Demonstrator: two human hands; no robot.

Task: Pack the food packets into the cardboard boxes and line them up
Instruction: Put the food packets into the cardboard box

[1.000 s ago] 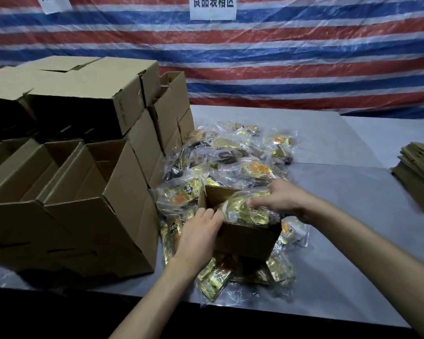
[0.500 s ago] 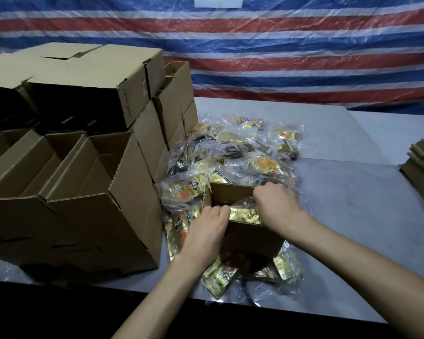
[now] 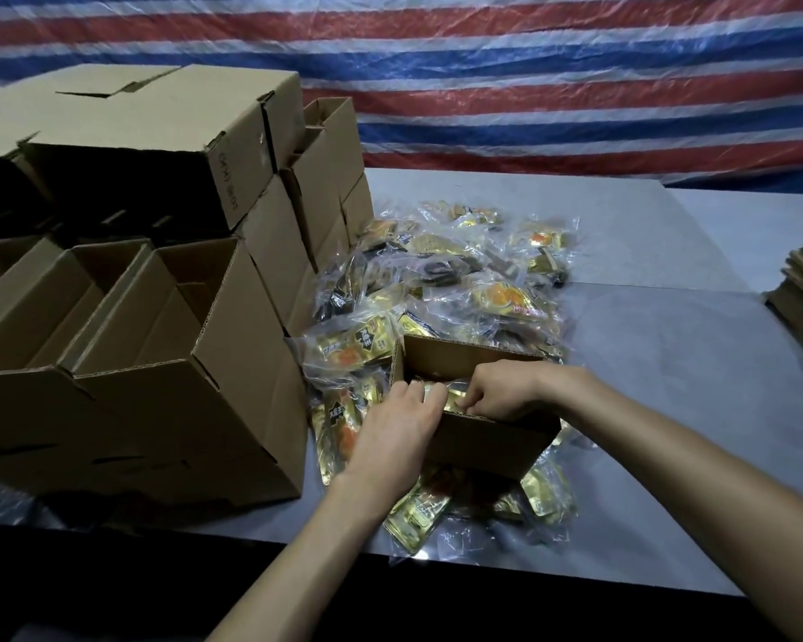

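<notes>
The left hand gripped the near left corner of the small open box, fingers hooked over its rim. The right hand was inside the box, fingers curled on a gold packet. More loose packets lay behind and under the box; bigger cartons stood to its left.

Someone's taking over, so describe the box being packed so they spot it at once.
Left on the table stands a stack of large cardboard boxes; right of it lies a heap of food packets. The small open box sits on the heap's near edge, the only one with the left hand and right hand at its opening.
</notes>
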